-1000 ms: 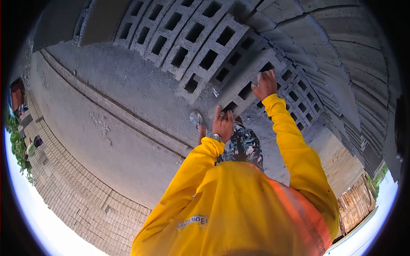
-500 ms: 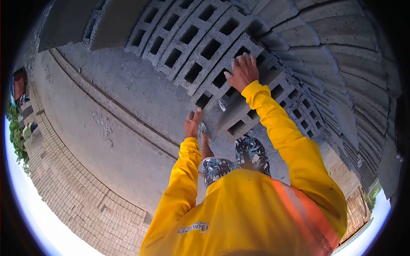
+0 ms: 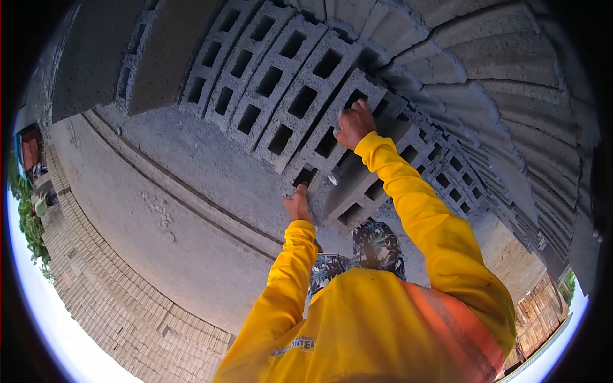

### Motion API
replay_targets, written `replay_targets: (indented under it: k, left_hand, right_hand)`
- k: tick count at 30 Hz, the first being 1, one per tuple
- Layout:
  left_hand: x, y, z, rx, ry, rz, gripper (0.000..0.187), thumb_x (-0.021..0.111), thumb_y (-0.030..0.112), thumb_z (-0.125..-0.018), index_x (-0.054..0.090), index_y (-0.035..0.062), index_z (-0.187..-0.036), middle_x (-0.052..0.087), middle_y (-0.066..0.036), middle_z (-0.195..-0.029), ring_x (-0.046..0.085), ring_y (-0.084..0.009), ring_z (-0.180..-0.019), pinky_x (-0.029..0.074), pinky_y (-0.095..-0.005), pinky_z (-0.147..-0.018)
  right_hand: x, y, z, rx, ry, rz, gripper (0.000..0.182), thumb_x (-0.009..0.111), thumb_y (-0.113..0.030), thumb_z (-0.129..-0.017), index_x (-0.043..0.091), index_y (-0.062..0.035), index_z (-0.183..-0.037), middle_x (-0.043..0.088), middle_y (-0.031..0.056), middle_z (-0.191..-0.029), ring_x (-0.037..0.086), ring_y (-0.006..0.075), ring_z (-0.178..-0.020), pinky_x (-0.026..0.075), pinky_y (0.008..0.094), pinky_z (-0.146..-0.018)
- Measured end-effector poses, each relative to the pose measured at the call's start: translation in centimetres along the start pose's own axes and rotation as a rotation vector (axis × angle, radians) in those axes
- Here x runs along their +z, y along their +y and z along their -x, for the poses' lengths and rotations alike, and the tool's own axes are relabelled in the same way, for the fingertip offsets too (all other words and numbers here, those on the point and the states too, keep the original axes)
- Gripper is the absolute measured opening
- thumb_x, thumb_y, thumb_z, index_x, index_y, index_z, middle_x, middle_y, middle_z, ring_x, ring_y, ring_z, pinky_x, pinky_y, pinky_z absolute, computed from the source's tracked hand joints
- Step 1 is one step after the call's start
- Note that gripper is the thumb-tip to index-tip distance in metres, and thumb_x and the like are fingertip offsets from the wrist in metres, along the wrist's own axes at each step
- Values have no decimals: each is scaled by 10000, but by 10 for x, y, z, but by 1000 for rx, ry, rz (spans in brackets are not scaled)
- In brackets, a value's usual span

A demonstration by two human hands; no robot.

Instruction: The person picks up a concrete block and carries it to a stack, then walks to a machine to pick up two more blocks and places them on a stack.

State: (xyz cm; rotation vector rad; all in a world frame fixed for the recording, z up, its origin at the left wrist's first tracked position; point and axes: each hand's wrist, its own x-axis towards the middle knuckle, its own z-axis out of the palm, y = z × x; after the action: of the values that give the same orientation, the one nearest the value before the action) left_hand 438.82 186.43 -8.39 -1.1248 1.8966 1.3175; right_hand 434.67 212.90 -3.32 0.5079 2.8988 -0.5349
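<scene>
Where hollow blocks (image 3: 300, 102) stand rowed, dusty concrete ground (image 3: 159, 217).

Concrete yard floor (image 3: 159, 217): grey, dusty, w/ two parallel grooves running diagonally from far left toward near centre. Row of hollow blocks (image 3: 255, 57), far centre, standing side by side, cavities facing the camera. Solid-faced block stack (image 3: 498, 70), far right, several courses, rough edges. Further rows of hollow blocks (image 3: 456, 172) recede to the right. One flat slab-like block (image 3: 159, 51) stands far left, against the row. Near left: wide field of small blocks (image 3: 108, 281) laid in tight rows. Left edge: green foliage (image 3: 29, 223) and a red object (image 3: 29, 150), too small to identify. Near right: wooden plank structure (image 3: 543, 313).
</scene>
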Motion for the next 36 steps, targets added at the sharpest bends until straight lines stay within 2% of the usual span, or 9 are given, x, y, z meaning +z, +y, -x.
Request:
replay_targets:
  k: [7, 13, 22, 25, 28, 30, 31, 34, 36]
  left_hand:
    - [18, 15, 1, 59, -52, -160, 830, 700, 360, -689, 329, -54, -1305, 474, -213, -1207, 480, -296, -1078, 398, -386, -907]
    - [50, 19, -4, -15, 1, -26, 832, 702, 371, -677, 334, -4, -1322, 446, -210, -1242, 469, -304, -1103, 367, -411, -945]
    - [50, 29, 0, 61, -9, -158, 780, 681, 418, -723, 396, -107, -1224, 507, -232, -1158, 489, -310, -1089, 374, -346, -948]
    - [48, 47, 17, 188, -124, -154, 807, 647, 504, -737, 448, -150, -1164, 538, -238, -1126, 513, -307, -1059, 382, -347, -940]
    - [33, 58, 7, 101, -335, -399, 911, 627, 569, -766, 397, -153, -1271, 447, -313, -1300, 473, -366, -1184, 384, -382, -950]
    - [23, 49, 6, 229, -249, -479, 1001, 550, 717, -724, 463, -173, -1175, 514, -296, -1194, 511, -330, -1118, 383, -355, -947]
    - [17, 41, 5, 293, -211, -525, 1062, 512, 791, -703, 496, -182, -1127, 547, -288, -1140, 529, -312, -1085, 382, -341, -945]
    - [-19, 12, 1, 255, -474, -239, 1000, 502, 744, -762, 416, -97, -1297, 469, -273, -1294, 457, -362, -1220, 354, -417, -1007]
    - [-50, -11, 12, 167, -605, -106, 889, 521, 659, -818, 377, -33, -1358, 418, -219, -1375, 397, -359, -1286, 337, -465, -1029]
  right_hand:
    - [-10, 14, -18, 34, 11, 28, 219, 736, -233, -697, 683, -35, -775, 677, 146, -845, 575, 269, -918, 333, 408, -988]
    - [-18, 36, -32, 23, 33, 32, 215, 756, -236, -672, 685, -54, -762, 674, 133, -830, 570, 271, -907, 345, 402, -963]
    - [-8, 41, -35, -44, 87, 18, 288, 755, -261, -690, 661, -21, -817, 662, 141, -896, 544, 259, -953, 307, 412, -985]
    - [-5, 40, -33, -44, 93, 39, 301, 733, -266, -732, 653, -10, -869, 657, 150, -932, 536, 261, -973, 288, 420, -1009]
    - [-8, 43, -31, -64, 31, 144, 449, 670, -394, -803, 634, 10, -995, 643, 166, -1038, 524, 286, -1070, 246, 450, -1063]
    - [-11, 50, -32, -90, -60, 209, 584, 598, -529, -827, 617, 0, -1075, 626, 159, -1110, 509, 296, -1131, 239, 474, -1075]
    - [-16, 52, -25, -98, 44, 274, 579, 565, -568, -830, 634, -45, -1068, 631, 134, -1112, 525, 286, -1113, 267, 475, -1059]
    - [-42, 67, 10, -30, 398, 86, 528, 538, -563, -849, 661, -93, -1057, 660, 104, -1066, 589, 279, -1033, 320, 464, -1020]
    - [-52, 70, 62, 209, 360, -242, 476, 549, -506, -865, 662, -87, -1061, 668, 122, -1050, 613, 284, -999, 366, 445, -968]
